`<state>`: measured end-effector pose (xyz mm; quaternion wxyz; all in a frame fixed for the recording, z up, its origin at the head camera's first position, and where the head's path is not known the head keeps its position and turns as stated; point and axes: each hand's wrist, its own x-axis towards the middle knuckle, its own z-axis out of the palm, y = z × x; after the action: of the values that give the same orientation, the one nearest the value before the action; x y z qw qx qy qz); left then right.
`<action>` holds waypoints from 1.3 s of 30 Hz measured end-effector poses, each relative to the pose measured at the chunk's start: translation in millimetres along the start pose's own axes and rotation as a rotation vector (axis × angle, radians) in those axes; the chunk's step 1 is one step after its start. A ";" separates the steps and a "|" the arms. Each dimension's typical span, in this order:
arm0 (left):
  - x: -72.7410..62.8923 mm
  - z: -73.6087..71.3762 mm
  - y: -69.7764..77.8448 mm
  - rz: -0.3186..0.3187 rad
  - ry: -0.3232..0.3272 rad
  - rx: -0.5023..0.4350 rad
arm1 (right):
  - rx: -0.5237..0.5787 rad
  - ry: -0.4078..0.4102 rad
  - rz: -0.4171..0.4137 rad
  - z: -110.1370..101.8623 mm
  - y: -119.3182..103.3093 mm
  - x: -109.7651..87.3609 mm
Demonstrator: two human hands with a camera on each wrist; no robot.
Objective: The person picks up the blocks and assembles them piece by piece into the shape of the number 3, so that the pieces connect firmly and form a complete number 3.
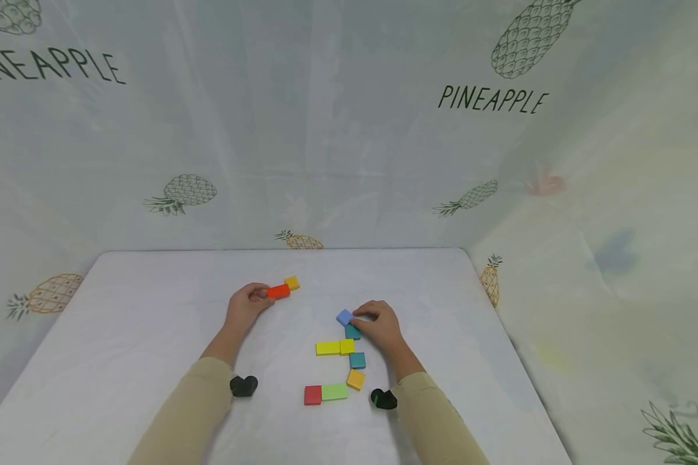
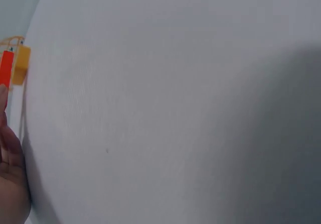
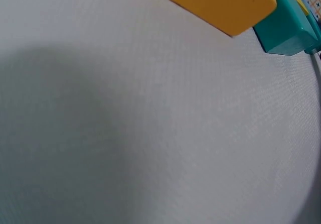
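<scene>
My left hand (image 1: pixel 246 309) pinches a long orange-red block (image 1: pixel 278 292) between thumb and fingers, toward the table's far side. At its far right end is an orange-yellow square block (image 1: pixel 293 282). The left wrist view catches the red block (image 2: pixel 6 68) and part of the hand at its left edge. My right hand (image 1: pixel 380 326) pinches a light blue square block (image 1: pixel 344 317), set at an angle just beyond a teal block (image 1: pixel 352 332). Nearer to me come a yellow square (image 1: pixel 347 347) beside a long yellow block (image 1: pixel 327 349), then another teal block (image 1: pixel 357 360).
Closer still lie a tilted orange block (image 1: pixel 356 379), a light green block (image 1: pixel 334 392) and a red square (image 1: pixel 312 395). All rest on the white tabletop (image 1: pixel 442 303). A pineapple-printed curtain (image 1: pixel 337 129) hangs behind the far edge and along the right. Black wrist devices sit by both sleeves.
</scene>
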<state>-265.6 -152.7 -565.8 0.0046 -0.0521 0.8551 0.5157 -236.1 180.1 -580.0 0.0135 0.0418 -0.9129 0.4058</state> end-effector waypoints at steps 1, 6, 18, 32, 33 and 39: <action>-1.7 1.3 1.9 -0.004 -0.007 -0.009 | 0.000 -0.002 0.001 0.0 -0.1 0.0; -8.3 12.3 14.5 -0.007 -0.027 -0.030 | 0.016 -0.001 0.000 -0.3 -0.3 -0.3; -17.1 52.2 46.2 -0.003 -0.085 -0.016 | 0.026 -0.010 0.028 -2.7 -1.1 0.2; -17.6 70.3 46.1 0.042 -0.188 0.116 | 0.021 -0.009 -0.021 -3.5 -0.4 2.0; -17.7 70.5 45.6 0.047 -0.195 0.118 | 0.016 -0.009 -0.023 -3.5 0.1 1.9; -19.9 72.1 44.6 0.064 -0.223 0.175 | 0.029 -0.006 -0.021 -4.2 0.8 0.8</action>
<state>-253.3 -66.8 -559.1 0.0879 0.0333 0.8921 0.4419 -237.0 183.7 -577.6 0.0143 0.0529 -0.9066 0.4185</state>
